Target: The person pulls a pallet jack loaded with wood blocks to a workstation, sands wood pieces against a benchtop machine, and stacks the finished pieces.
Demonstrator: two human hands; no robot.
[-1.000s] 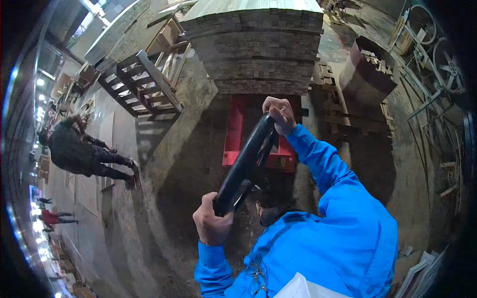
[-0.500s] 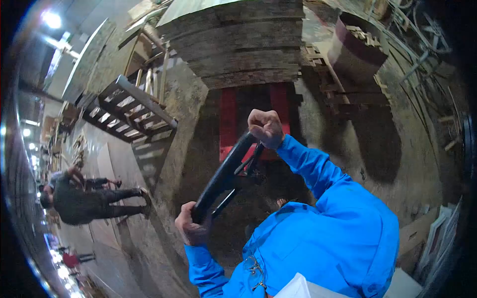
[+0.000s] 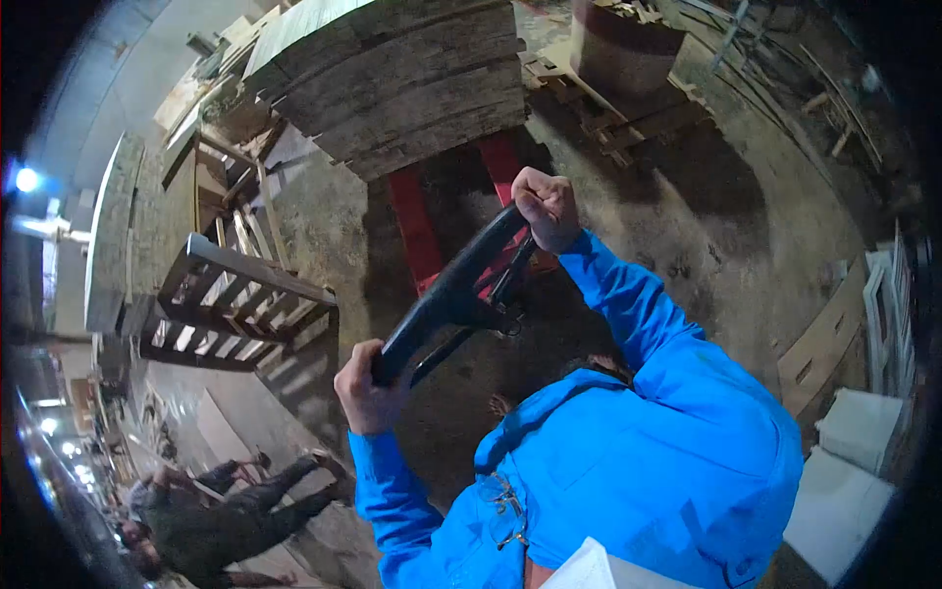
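A dark handle (image 3: 446, 299) runs diagonally across the middle of the head view. My left hand (image 3: 369, 389) is closed round its lower left end. Around the upper right end wraps my right hand (image 3: 547, 209). Beyond the handle, red forks (image 3: 416, 221) reach under a tall stack of wood (image 3: 422, 83). The forks' near part is partly hidden behind the handle and my right hand.
A slatted wooden pallet (image 3: 245, 294) stands tilted at the left. At the lower left is a person in dark clothes (image 3: 216, 535). A large bin (image 3: 623, 49) with wood pieces stands at the upper right, near flat pallets (image 3: 628, 123). White panels (image 3: 844, 506) lie lower right.
The view has turned, so the stack and bin sit further left and the person lower. The handle has swung to a flatter slant, with both hands still on it.
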